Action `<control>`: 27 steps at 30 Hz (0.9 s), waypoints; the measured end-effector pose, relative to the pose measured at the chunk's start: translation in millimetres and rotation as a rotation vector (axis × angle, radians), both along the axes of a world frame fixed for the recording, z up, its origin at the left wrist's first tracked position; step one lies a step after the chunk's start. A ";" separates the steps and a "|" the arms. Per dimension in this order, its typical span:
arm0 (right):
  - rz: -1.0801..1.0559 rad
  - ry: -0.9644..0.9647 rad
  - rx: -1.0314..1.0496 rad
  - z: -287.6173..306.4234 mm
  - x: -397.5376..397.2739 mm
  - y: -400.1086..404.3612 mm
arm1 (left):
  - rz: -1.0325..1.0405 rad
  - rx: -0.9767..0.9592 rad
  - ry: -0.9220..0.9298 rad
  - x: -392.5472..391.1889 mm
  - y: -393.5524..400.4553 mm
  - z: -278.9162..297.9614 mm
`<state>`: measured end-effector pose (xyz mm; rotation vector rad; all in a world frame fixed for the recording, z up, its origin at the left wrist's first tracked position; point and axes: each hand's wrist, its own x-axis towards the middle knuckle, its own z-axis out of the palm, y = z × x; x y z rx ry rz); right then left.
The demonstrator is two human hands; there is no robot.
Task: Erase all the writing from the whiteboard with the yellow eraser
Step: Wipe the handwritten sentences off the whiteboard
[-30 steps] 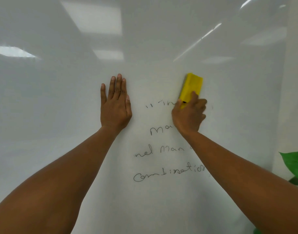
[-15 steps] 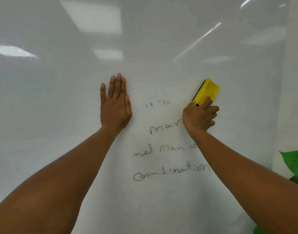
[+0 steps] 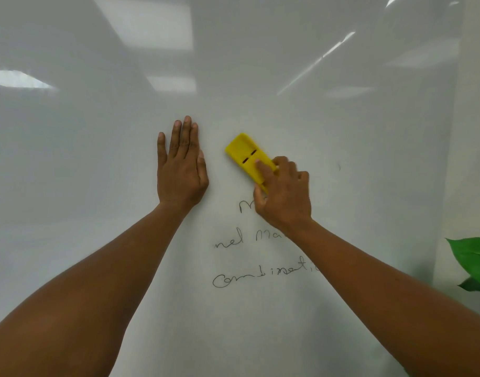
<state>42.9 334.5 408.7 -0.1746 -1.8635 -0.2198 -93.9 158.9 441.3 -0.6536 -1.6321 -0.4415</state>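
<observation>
The glossy whiteboard point(image 3: 97, 186) fills the view. My right hand point(image 3: 283, 195) grips the yellow eraser point(image 3: 245, 155) at its lower end and holds it flat against the board, tilted up to the left. Black handwriting point(image 3: 260, 276) runs in three lines below the eraser; my right hand and forearm cover the right ends of those lines. A tiny stray mark point(image 3: 339, 166) sits to the right. My left hand point(image 3: 181, 165) lies flat on the board with straight fingers, just left of the eraser.
Green plant leaves point(image 3: 475, 261) stick in at the lower right, past the board's right edge point(image 3: 451, 159). Ceiling lights reflect across the upper board.
The eraser swept right, then back left across the top line, and that line of writing is gone. My left hand has stayed in place.
</observation>
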 end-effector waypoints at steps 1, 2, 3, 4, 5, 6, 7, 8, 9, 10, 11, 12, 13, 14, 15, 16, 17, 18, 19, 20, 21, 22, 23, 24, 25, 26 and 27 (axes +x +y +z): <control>-0.021 0.048 -0.112 1.1 1.0 3.5 | 0.002 -0.001 -0.004 0.2 0.2 -0.3; -0.037 0.087 -0.236 2.8 1.5 7.4 | 0.003 -0.001 -0.007 0.3 0.5 -0.6; -0.040 0.117 -0.365 5.1 1.6 10.8 | 0.004 -0.001 -0.010 0.5 0.5 -0.8; -0.032 0.147 -0.484 7.8 1.3 12.9 | 0.005 -0.001 -0.010 0.6 0.4 -1.0; -0.022 0.172 -0.575 10.5 0.8 13.4 | 0.008 -0.001 -0.009 0.5 0.1 -1.0; -0.013 0.184 -0.624 12.4 0.6 12.1 | 0.012 0.000 -0.007 0.4 -0.2 -1.3; 0.000 0.182 -0.626 13.6 0.4 9.6 | 0.014 0.002 -0.007 0.3 -0.4 -1.5; 0.025 0.166 -0.584 14.0 0.4 6.2 | 0.015 0.003 -0.007 0.2 -0.3 -1.8; 0.058 0.135 -0.501 13.2 1.0 1.6 | 0.014 0.005 -0.007 0.2 -0.1 -2.0; 0.088 0.089 -0.383 11.1 1.8 -3.5 | 0.014 0.005 -0.006 0.1 0.1 -2.1; 0.107 0.036 -0.244 8.1 2.3 -8.1 | 0.015 0.003 -0.005 0.0 0.1 -2.2; 0.113 -0.013 -0.107 4.5 2.1 -11.3 | 0.017 0.001 -0.001 -0.1 -0.3 -2.2; 0.109 -0.046 0.005 1.1 1.2 -12.8 | 0.018 0.000 0.004 -0.3 -0.5 -2.3; 0.100 -0.064 0.080 -1.4 0.1 -13.3 | 0.017 0.000 0.008 -0.3 -0.9 -2.3; 0.088 -0.070 0.118 -3.0 -0.6 -12.8 | 0.012 0.000 0.010 -0.3 -1.3 -2.4; 0.073 -0.064 0.131 -3.9 -0.9 -10.8 | 0.007 0.000 0.009 -0.1 -1.4 -2.7; 0.057 -0.049 0.123 -3.7 -1.0 -7.5 | 0.004 0.000 0.008 0.3 -1.3 -3.0; 0.042 -0.022 0.090 -2.8 -0.3 -3.6 | 0.006 -0.002 0.008 0.7 -0.9 -3.4; 0.025 0.014 0.028 -0.9 0.9 0.3 | 0.010 -0.005 0.006 1.0 -0.6 -3.5; 0.007 0.053 -0.063 1.7 1.9 3.7 | 0.013 -0.008 0.003 1.0 -0.3 -3.6; -0.006 0.089 -0.172 4.8 2.5 6.7 | 0.013 -0.008 0.000 1.1 -0.3 -3.7; -0.006 0.119 -0.282 8.4 2.3 9.0 | 0.012 -0.006 -0.001 1.3 -0.1 -4.0; 0.006 0.142 -0.371 11.8 1.8 10.1 | 0.011 -0.002 0.000 1.6 0.0 -4.2; 0.024 0.155 -0.420 14.2 1.2 9.8 | 0.011 0.001 0.000 1.7 0.1 -4.4; 0.046 0.158 -0.419 15.1 0.7 8.2 | 0.011 0.003 0.000 1.7 0.0 -4.5; 0.071 0.146 -0.364 14.5 0.5 5.7 | 0.011 0.003 -0.003 1.3 -0.2 -4.5; 0.100 0.116 -0.265 12.5 0.7 2.9 | 0.011 0.003 -0.004 0.9 -0.4 -4.7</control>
